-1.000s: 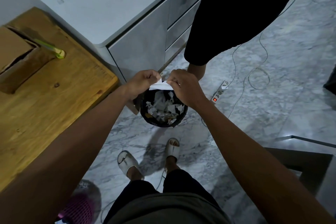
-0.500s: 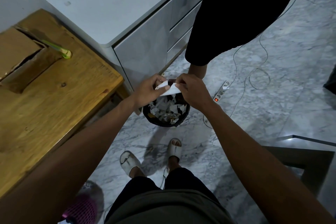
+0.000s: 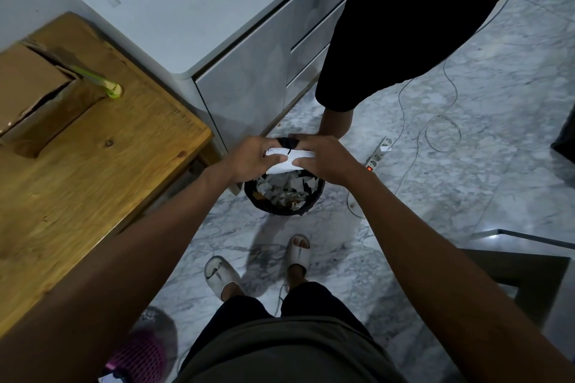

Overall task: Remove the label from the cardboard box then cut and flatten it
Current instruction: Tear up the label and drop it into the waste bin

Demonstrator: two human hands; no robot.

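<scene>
The label [image 3: 287, 160] is already off the cardboard box [image 3: 34, 96] and is held over the black bin [image 3: 284, 196] on the marble floor. The left hand [image 3: 253, 158] and the right hand [image 3: 323, 158] each pinch one end of the white paper, and a small tear shows at its top edge between them. The bin already holds many paper scraps. The box sits on the wooden worktop [image 3: 102, 171], well apart from the hands, with its flaps open and a green cutter [image 3: 102, 82] resting against it. Judging by this, the label step is nearly finished, while cutting and flattening the box are still to be done.
</scene>
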